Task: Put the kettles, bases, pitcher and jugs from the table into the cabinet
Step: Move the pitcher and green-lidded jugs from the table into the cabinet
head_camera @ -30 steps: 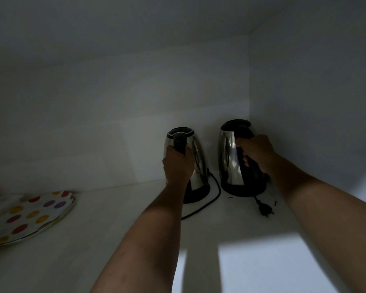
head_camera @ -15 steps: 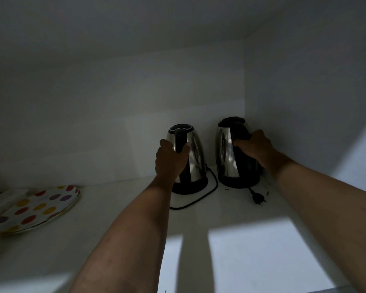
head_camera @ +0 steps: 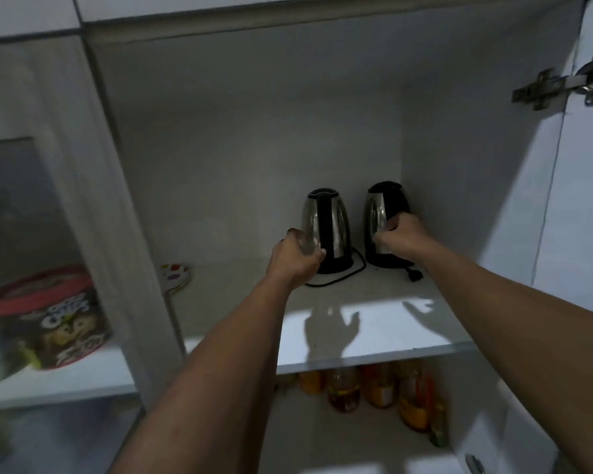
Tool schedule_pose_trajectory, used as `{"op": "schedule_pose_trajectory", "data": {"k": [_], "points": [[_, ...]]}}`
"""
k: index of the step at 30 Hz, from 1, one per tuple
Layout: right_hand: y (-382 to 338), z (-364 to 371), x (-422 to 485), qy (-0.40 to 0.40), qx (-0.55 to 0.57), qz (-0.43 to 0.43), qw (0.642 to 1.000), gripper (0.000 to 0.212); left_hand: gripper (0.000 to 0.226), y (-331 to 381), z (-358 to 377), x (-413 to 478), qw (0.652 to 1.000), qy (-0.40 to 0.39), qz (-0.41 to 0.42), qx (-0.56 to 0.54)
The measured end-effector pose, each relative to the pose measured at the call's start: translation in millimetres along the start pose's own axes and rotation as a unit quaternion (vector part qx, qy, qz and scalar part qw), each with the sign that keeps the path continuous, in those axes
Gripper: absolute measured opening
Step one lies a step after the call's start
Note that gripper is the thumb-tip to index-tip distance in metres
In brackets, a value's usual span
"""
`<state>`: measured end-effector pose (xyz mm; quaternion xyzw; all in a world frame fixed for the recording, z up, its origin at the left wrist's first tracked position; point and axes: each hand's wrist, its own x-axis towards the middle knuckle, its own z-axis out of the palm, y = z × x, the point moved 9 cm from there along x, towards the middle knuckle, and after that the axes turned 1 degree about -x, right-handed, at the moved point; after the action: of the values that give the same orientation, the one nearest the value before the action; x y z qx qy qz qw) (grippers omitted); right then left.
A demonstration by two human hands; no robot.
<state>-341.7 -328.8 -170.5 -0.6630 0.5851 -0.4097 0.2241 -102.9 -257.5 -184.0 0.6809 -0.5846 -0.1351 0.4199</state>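
Note:
Two steel kettles stand side by side on black bases at the back right of the cabinet shelf (head_camera: 374, 333). The left kettle (head_camera: 336, 227) shows its black handle toward me, and its cord (head_camera: 332, 282) loops on the shelf. The right kettle (head_camera: 377, 206) has its plug (head_camera: 415, 276) lying beside it. My left hand (head_camera: 298, 258) hovers at the left kettle's lower left, off the handle, fingers loosely curled. In front of the right kettle is my right hand (head_camera: 397, 234), also off its handle. Both hands' shadows on the shelf show spread fingers.
A dotted plate (head_camera: 175, 275) lies at the shelf's left end. Behind the glass door on the left stands a cereal container (head_camera: 59, 319). Several bottles (head_camera: 374, 388) fill the shelf below. The open cabinet door (head_camera: 589, 200) with its hinge (head_camera: 562, 83) is at the right.
Both hands have let go of the kettle handles and drawn back toward me. My head has pulled out of the cabinet, so its frame and lower shelf now show.

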Motion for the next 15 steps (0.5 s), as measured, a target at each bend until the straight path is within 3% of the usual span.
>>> {"op": "schedule_pose_trajectory", "data": {"k": [5, 9, 15], "points": [[-66.1, 51.0, -95.9, -0.106, 0.026, -0.063, 0.992, 0.01, 0.043, -35.7, -58.0, -76.5, 0.999, -0.02, -0.041, 0.009], [-131.2, 101.8, -156.5, -0.191, 0.061, -0.098, 0.975, 0.003, 0.024, -60.5, -141.9, -127.0, 0.996, 0.039, -0.062, 0.046], [-229.0, 186.8, -270.6, -0.323, 0.083, -0.191, 0.923, 0.012, 0.022, -123.6, -270.0, -247.7, 0.973, 0.137, -0.157, 0.103]]}}
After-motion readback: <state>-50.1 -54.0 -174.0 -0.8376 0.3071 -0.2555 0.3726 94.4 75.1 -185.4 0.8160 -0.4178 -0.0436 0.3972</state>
